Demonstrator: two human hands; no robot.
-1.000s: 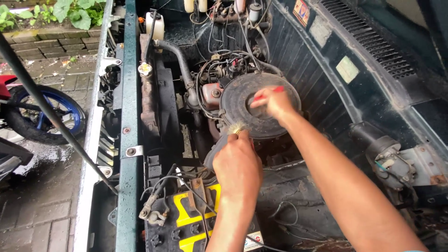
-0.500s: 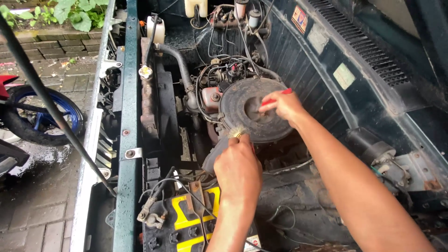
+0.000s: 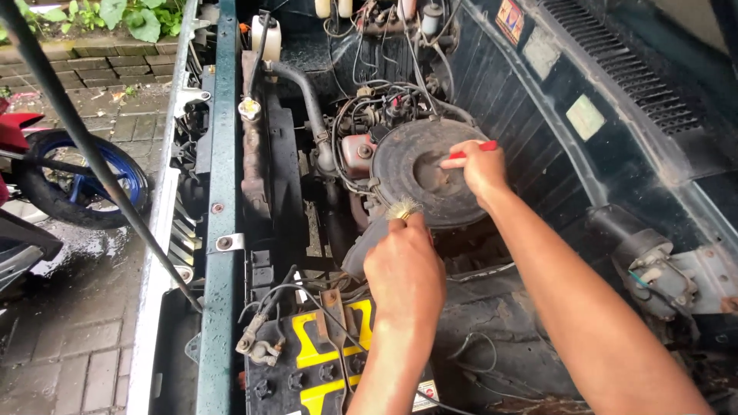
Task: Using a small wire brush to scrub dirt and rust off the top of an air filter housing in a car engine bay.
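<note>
— What do you have on your arms there?

— Nothing that shows: both forearms are bare right up to the lower edge of the view, with no sleeve and no cuff.

— Gloves, a watch, a ring?

— None of those. Your left hand [image 3: 405,273] is uncovered at the back and knuckles, with a bare wrist. Your right hand [image 3: 480,170] is uncovered as well, its wrist plain too.

— Any marks on you?

— Too small to tell; your fingernails are mostly turned away from the camera.
</note>
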